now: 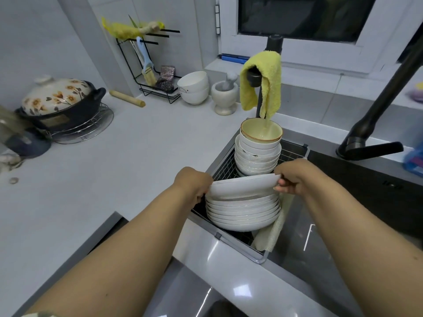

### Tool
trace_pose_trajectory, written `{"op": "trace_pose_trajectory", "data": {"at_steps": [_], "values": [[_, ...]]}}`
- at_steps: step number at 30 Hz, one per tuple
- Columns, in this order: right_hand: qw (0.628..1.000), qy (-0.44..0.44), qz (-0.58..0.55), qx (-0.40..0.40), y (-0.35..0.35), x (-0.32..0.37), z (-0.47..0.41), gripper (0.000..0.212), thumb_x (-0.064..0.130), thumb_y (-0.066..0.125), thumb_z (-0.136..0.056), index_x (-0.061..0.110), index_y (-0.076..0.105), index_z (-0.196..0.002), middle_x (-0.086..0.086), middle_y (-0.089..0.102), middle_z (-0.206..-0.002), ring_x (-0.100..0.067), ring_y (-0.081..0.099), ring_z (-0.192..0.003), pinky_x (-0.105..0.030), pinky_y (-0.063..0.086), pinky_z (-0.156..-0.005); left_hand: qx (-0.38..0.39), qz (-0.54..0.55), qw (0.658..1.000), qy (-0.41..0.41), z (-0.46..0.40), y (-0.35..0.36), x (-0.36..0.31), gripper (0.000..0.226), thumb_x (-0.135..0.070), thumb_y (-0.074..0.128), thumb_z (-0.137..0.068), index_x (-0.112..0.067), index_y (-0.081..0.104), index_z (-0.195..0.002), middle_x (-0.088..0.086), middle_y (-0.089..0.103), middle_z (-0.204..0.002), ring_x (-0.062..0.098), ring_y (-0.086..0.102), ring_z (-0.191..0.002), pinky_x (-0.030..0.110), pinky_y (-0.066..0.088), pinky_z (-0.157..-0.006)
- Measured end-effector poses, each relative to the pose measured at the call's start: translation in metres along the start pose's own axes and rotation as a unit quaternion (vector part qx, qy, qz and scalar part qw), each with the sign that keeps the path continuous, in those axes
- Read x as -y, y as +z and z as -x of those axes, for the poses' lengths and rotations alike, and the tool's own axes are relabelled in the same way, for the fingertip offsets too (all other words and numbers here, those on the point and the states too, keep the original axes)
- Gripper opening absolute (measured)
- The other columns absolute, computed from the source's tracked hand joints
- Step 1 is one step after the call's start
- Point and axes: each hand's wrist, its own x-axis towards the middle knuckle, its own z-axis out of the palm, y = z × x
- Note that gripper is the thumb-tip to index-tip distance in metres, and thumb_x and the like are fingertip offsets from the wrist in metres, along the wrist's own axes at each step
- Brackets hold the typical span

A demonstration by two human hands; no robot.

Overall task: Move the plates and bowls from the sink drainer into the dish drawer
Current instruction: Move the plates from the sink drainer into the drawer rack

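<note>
A wire drainer basket (225, 167) sits in the left part of the sink. In its near half stands a stack of several white plates (243, 212). The top plate (242, 186) is tilted up off the stack. My left hand (194, 181) grips its left rim and my right hand (291, 177) pinches its right rim. Behind it in the basket rises a stack of several white bowls (257, 154), topped by a cream bowl with a brown rim (261, 131). The dish drawer is out of view.
A yellow cloth (263, 81) hangs on a black tap over the bowls. A second black tap (377, 124) stands at the right. On the counter are two white bowls (194, 88), a stone mortar (224, 94), a rolling pin (127, 98), a utensil rack (155, 72) and a flowered clay pot (59, 99).
</note>
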Motion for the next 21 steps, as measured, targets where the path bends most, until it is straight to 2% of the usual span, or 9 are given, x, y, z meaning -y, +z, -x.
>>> {"op": "trace_pose_trajectory", "data": {"at_steps": [3, 6, 9, 11, 13, 15, 18, 21], "values": [[0.999, -0.016, -0.045, 0.0, -0.001, 0.003, 0.019, 0.017, 0.001, 0.051, -0.09, 0.002, 0.052, -0.073, -0.002, 0.044, -0.028, -0.004, 0.041, -0.021, -0.018, 0.044, -0.029, -0.017, 0.051, 0.999, 0.0, 0.016, -0.011, 0.006, 0.008, 0.0, 0.048, -0.077, -0.008, 0.046, -0.074, 0.011, 0.046, -0.07, 0.019, 0.032, -0.051, 0.02, 0.025, -0.044], [0.995, -0.053, -0.086, 0.003, 0.005, 0.008, 0.043, 0.012, -0.004, 0.051, -0.085, 0.0, 0.054, -0.074, -0.001, 0.041, -0.026, -0.006, 0.042, -0.025, -0.019, 0.046, -0.031, -0.028, 0.107, 0.994, 0.011, 0.035, -0.025, 0.017, 0.012, 0.0, 0.048, -0.074, -0.006, 0.046, -0.065, 0.01, 0.045, -0.06, 0.019, 0.033, -0.047, 0.02, 0.026, -0.046], [0.989, -0.096, -0.11, 0.016, 0.021, 0.014, 0.074, 0.018, -0.01, 0.046, -0.082, -0.001, 0.051, -0.067, 0.0, 0.036, -0.025, -0.014, 0.04, -0.042, -0.024, 0.053, -0.039, -0.039, 0.166, 0.985, 0.005, 0.059, -0.042, 0.036, 0.016, 0.0, 0.046, -0.074, -0.005, 0.048, -0.059, 0.007, 0.046, -0.048, 0.016, 0.034, -0.041, 0.019, 0.027, -0.044], [0.984, -0.122, -0.123, 0.03, 0.037, 0.015, 0.095, 0.024, -0.011, 0.044, -0.083, 0.002, 0.048, -0.063, 0.001, 0.033, -0.025, -0.012, 0.038, -0.036, -0.021, 0.051, -0.036, -0.038, 0.204, 0.978, 0.002, 0.073, -0.057, 0.055, 0.017, -0.002, 0.044, -0.076, -0.005, 0.049, -0.06, 0.004, 0.046, -0.043, 0.014, 0.032, -0.038, 0.019, 0.026, -0.041], [0.98, -0.143, -0.129, 0.052, 0.058, 0.013, 0.114, 0.024, -0.01, 0.045, -0.081, 0.003, 0.046, -0.061, 0.001, 0.031, -0.025, -0.007, 0.034, -0.025, -0.016, 0.045, -0.032, -0.021, 0.231, 0.973, 0.009, 0.087, -0.073, 0.079, 0.02, -0.006, 0.042, -0.081, -0.006, 0.052, -0.063, 0.004, 0.049, -0.044, 0.014, 0.033, -0.037, 0.018, 0.024, -0.039], [0.973, -0.166, -0.134, 0.082, 0.082, 0.008, 0.135, 0.022, -0.01, 0.046, -0.078, 0.004, 0.046, -0.061, 0.002, 0.03, -0.027, -0.007, 0.031, -0.025, -0.017, 0.041, -0.033, -0.019, 0.263, 0.965, 0.02, 0.102, -0.091, 0.105, 0.022, -0.007, 0.039, -0.084, -0.006, 0.054, -0.069, 0.004, 0.051, -0.044, 0.014, 0.035, -0.037, 0.017, 0.023, -0.039], [0.957, -0.207, -0.141, 0.145, 0.123, -0.004, 0.169, 0.025, -0.011, 0.043, -0.077, 0.007, 0.044, -0.06, 0.003, 0.03, -0.03, -0.009, 0.028, -0.029, -0.018, 0.036, -0.033, -0.067, 0.301, 0.951, 0.032, 0.13, -0.121, 0.146, 0.021, -0.005, 0.037, -0.086, -0.004, 0.055, -0.075, 0.005, 0.051, -0.043, 0.014, 0.036, -0.038, 0.017, 0.022, -0.039], [0.944, -0.225, -0.129, 0.204, 0.164, -0.021, 0.205, 0.023, -0.01, 0.043, -0.076, 0.007, 0.046, -0.061, 0.003, 0.03, -0.033, -0.008, 0.028, -0.03, -0.016, 0.034, -0.034, -0.121, 0.331, 0.936, 0.019, 0.162, -0.15, 0.191, 0.025, -0.006, 0.036, -0.088, -0.005, 0.054, -0.071, 0.006, 0.05, -0.043, 0.015, 0.035, -0.039, 0.018, 0.022, -0.039]]}}
